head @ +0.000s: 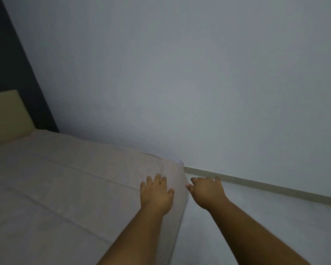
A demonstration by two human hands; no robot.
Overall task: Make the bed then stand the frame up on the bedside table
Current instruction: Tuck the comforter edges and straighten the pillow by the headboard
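The bed (61,180) fills the lower left, covered by a pale beige sheet with long fold creases. My left hand (156,193) lies flat on the sheet near the bed's far foot corner, fingers spread. My right hand (206,190) hovers just past the bed's edge beside that corner, fingers apart, its thumb close to the hanging sheet; whether it touches is unclear. The frame and bedside table are out of view.
A cream headboard (6,115) stands at the far left against a dark wall panel (11,60). A plain pale wall (180,83) runs along the bed's far side, with a skirting board (266,185) above a light floor (275,226) on the right.
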